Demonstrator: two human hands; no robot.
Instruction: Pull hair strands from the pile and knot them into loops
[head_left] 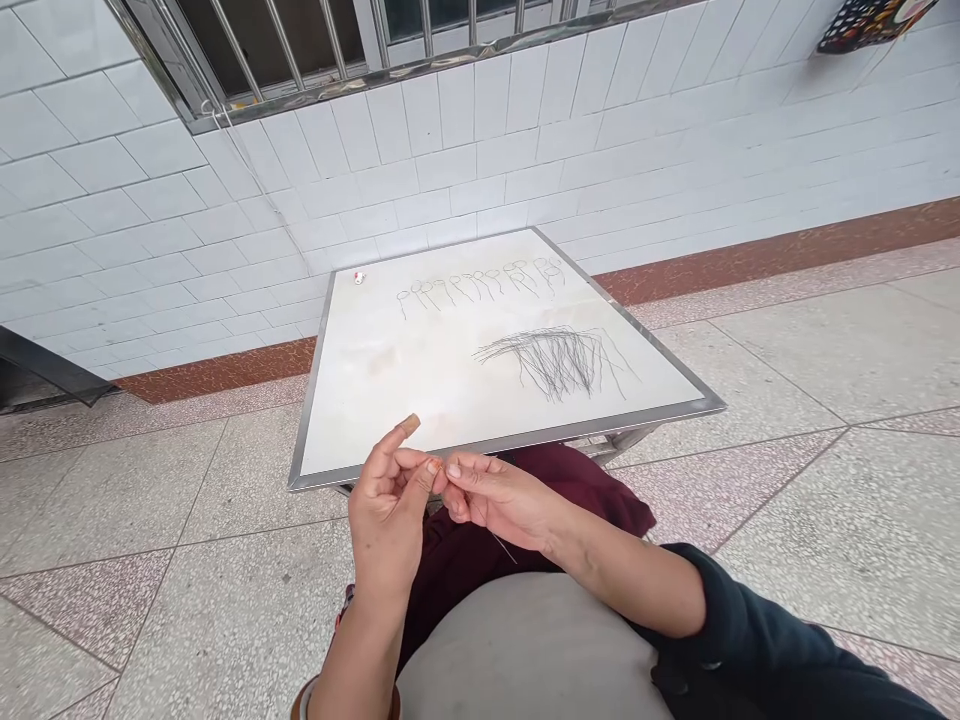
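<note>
My left hand (390,510) is at the table's front edge, its thumb and a finger pinched together and its index finger, with a tan wrap on the tip, stretched up. My right hand (499,495) pinches right beside it, fingertips touching the left ones. A thin dark wire (504,546) trails below my right hand; its upper part is hidden by the fingers. On the white table (352,400) lies a loose pile of thin dark wires (562,362). Behind the pile, several looped wires (480,283) stretch in a row.
A small red and white object (359,278) sits at the table's back left corner. The table has a grey metal rim and stands near a white tiled wall (450,150) below a barred window. Dark red cloth (592,490) covers my lap under the front edge.
</note>
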